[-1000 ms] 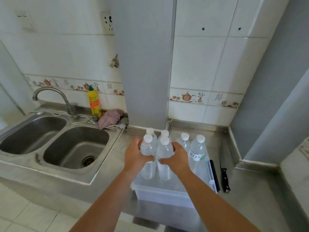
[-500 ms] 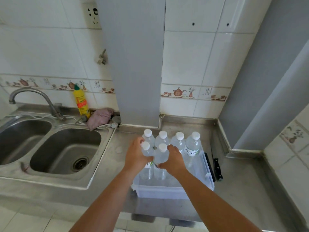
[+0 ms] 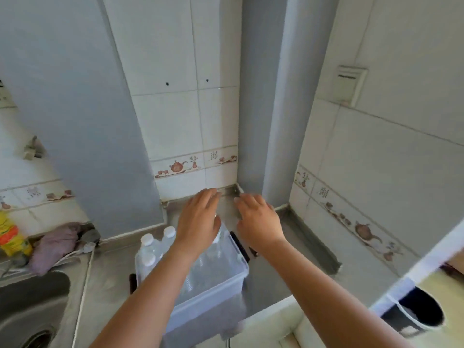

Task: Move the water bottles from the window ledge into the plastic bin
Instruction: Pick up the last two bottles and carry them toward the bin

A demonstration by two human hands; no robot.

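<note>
Both hands were empty, fingers spread, palms down. My left hand (image 3: 198,219) hovered above the far side of the plastic bin (image 3: 213,290); my right hand (image 3: 258,222) hung just right of it, over the bare steel bench (image 3: 288,267). Neither one touched anything that I could see.

The water bottles (image 3: 153,254) stood upright in the bin, white caps up, clustered at its left and far parts. Three caps showed clearly; more clear bottles sat under my left forearm, count hard to tell. The bin sat on the bench near its front edge, in front of the grey column (image 3: 82,121). A dark handle (image 3: 239,246) lay on the bench just beside the bin's right wall, partly hidden by my right wrist.

Far left: yellow bottle (image 3: 11,237) and a crumpled pinkish cloth (image 3: 55,244) by the wall, with the sink (image 3: 30,310) at near left. A dark bucket (image 3: 419,312) stood at near right, below bench level. Frame was motion-blurred.
</note>
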